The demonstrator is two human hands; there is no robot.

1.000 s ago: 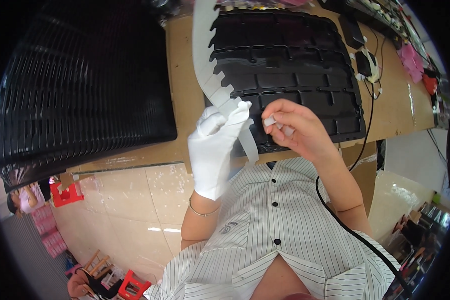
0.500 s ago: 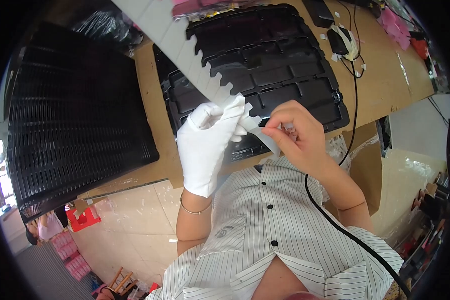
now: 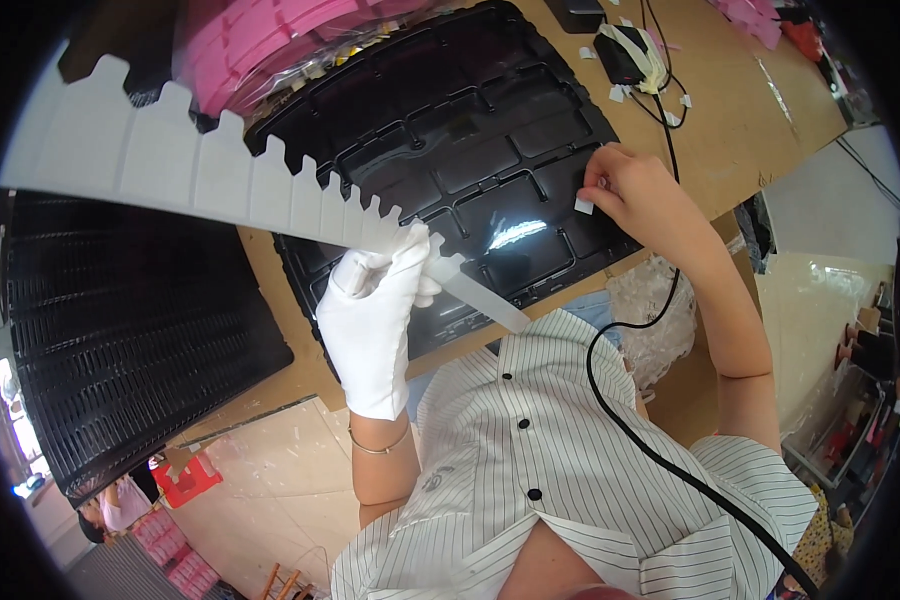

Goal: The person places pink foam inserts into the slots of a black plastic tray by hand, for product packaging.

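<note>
Reaching out from where both hands met a moment ago, the bare right hand (image 3: 642,195) now pinches what looks like a small white sticker (image 3: 583,205) over the black tray (image 3: 470,170), while the gloved left hand (image 3: 375,310) still grips the notched white strip (image 3: 220,180).

A black slatted tray (image 3: 120,340) lies left, pink foam (image 3: 260,45) behind.

We see a brown wooden workbench (image 3: 770,110) carrying a black compartment tray (image 3: 470,150). Left of that tray lies a black ribbed panel (image 3: 120,340); to its right, a small black device (image 3: 620,55) and white paper scraps (image 3: 685,100)
</note>
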